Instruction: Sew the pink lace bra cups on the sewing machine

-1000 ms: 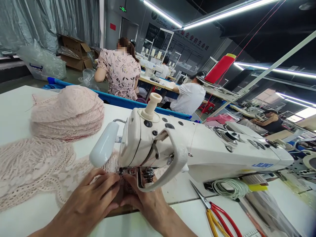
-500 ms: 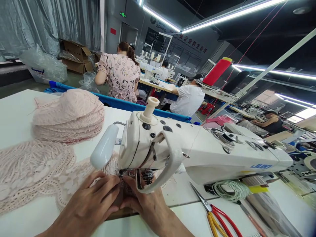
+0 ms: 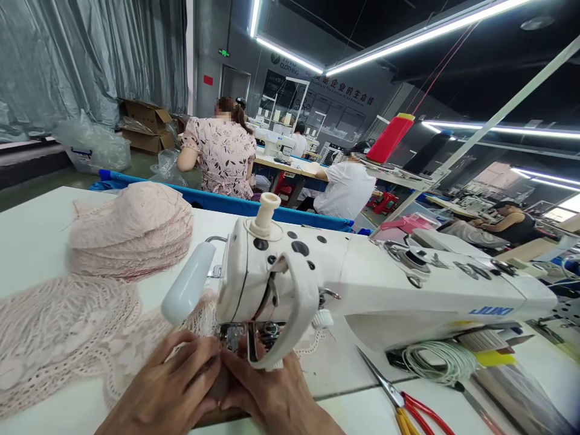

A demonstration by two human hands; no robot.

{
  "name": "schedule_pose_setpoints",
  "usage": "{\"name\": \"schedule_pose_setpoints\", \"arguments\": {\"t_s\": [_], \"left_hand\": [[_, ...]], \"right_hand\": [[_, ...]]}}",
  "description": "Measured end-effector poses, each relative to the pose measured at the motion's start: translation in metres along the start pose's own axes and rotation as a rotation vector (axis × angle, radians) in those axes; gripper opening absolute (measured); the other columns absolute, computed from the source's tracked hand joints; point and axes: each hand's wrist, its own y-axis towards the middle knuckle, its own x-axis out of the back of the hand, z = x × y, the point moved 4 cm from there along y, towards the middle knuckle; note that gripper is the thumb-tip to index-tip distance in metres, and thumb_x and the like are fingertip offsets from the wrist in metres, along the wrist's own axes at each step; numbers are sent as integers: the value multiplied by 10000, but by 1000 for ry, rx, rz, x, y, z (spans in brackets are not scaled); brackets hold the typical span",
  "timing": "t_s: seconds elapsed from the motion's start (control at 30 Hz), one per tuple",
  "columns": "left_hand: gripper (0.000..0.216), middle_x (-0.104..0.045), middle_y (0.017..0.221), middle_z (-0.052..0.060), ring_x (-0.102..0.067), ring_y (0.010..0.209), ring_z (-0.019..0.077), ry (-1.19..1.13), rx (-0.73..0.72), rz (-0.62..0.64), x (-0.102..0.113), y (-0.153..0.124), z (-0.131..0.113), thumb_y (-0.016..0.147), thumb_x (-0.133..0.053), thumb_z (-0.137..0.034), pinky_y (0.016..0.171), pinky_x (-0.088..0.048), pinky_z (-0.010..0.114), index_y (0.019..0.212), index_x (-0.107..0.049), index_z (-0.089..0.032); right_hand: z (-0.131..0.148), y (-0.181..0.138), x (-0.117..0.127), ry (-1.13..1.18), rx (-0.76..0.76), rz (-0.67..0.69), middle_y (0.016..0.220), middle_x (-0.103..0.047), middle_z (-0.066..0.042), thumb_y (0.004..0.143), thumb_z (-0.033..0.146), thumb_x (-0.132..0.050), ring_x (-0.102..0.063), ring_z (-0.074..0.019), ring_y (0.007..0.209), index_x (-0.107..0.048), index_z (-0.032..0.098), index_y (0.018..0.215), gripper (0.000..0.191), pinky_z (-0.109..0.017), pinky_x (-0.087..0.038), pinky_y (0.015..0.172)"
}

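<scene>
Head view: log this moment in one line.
left hand on lace | right hand at presser foot | scissors right

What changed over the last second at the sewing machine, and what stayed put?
The view tipped up and shifted, so everything sits lower in the picture. Both hands, left hand and right hand, still pinch the lace fabric together under the sewing machine head. Nothing was picked up or let go. The lace stack and scissors stayed put.

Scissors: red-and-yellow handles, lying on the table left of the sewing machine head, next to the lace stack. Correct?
Not quite. The head view shows the scissors on the table right of the hands, below the sewing machine arm. The lace stack sits far left. Handle colours are right.
</scene>
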Motion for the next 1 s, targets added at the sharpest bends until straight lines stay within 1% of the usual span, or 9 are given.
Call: {"name": "schedule_pose_setpoints", "arguments": {"t_s": [0.07, 0.2, 0.4, 0.5, 0.63, 0.77, 0.9, 0.93, 1.0], "left_hand": [[318, -694, 1000, -8, -580, 965, 171, 37, -30, 9, -1, -2, -1, 1035, -389, -385, 1051, -302, 378, 1067, -673, -245], [325, -702, 915, -21, -589, 913, 168, 14, -36, -20, -1, -2, -3, 1039, -385, -335, 1057, -300, 387, 971, -693, -255], [355, -703, 899, -10, -599, 902, 165, 20, -16, -69, 0, 6, 2, 1044, -363, -337, 1027, -315, 354, 932, -683, -230], [368, -713, 942, -12, -607, 943, 141, 19, -14, -77, -1, 10, 7, 1055, -350, -330, 1049, -286, 339, 918, -676, -230], [412, -731, 981, -7, -620, 960, 129, 35, -4, -99, 3, 18, 11, 1066, -302, -346, 1043, -279, 332, 944, -678, -227], [356, -734, 948, -20, -633, 877, 131, 29, -17, -115, 11, 26, 11, 1049, -369, -366, 1029, -297, 334, 932, -675, -227], [392, -716, 973, 8, -632, 897, 148, 66, -57, -94, 16, 28, 13, 1052, -324, -382, 1007, -321, 360, 891, -634, -204], [377, -707, 977, 17, -630, 902, 156, 105, -68, -69, 16, 29, 14, 1054, -312, -346, 991, -339, 370, 913, -629, -197], [278, -695, 958, 31, -625, 898, 183, 234, -31, 6, 13, 28, 17, 1014, -353, -167, 938, -387, 382, 987, -628, -187]], "right_hand": [[0, 0, 0, -14, 11, 4, 916, -691, -81, 954, 574, -446, -643, -217, 791, -670, 207, 1066, 444, -322, -483, 657], [0, -2, 0, -35, 2, 24, 966, -690, -95, 968, 573, -404, -645, -221, 832, -659, 219, 1106, 457, -327, -492, 682], [-1, -7, -4, -39, 10, 44, 918, -696, -73, 938, 554, -507, -646, -221, 816, -634, 211, 1127, 411, -321, -496, 673], [-2, -10, -6, -77, 23, 29, 897, -691, -83, 925, 580, -508, -643, -235, 799, -639, 209, 1106, 433, -341, -494, 678], [-6, -12, -3, -96, -11, 66, 804, -666, -56, 908, 588, -534, -637, -241, 758, -650, 231, 1064, 406, -339, -473, 647], [-11, -11, 8, -132, -46, 144, 840, -658, -50, 868, 548, -629, -636, -224, 750, -639, 213, 939, 342, -297, -428, 558], [-25, -20, 13, -298, -139, 246, 751, -623, -21, 825, 479, -719, -588, -176, 583, -592, 206, 829, 301, -287, -390, 511], [-30, -26, 12, -354, -157, 261, 734, -616, -17, 830, 466, -720, -574, -166, 552, -577, 206, 809, 297, -283, -377, 499], [-40, -39, 10, -450, -166, 246, 667, -589, -7, 862, 465, -686, -549, -159, 504, -547, 210, 768, 306, -279, -348, 470]]}}
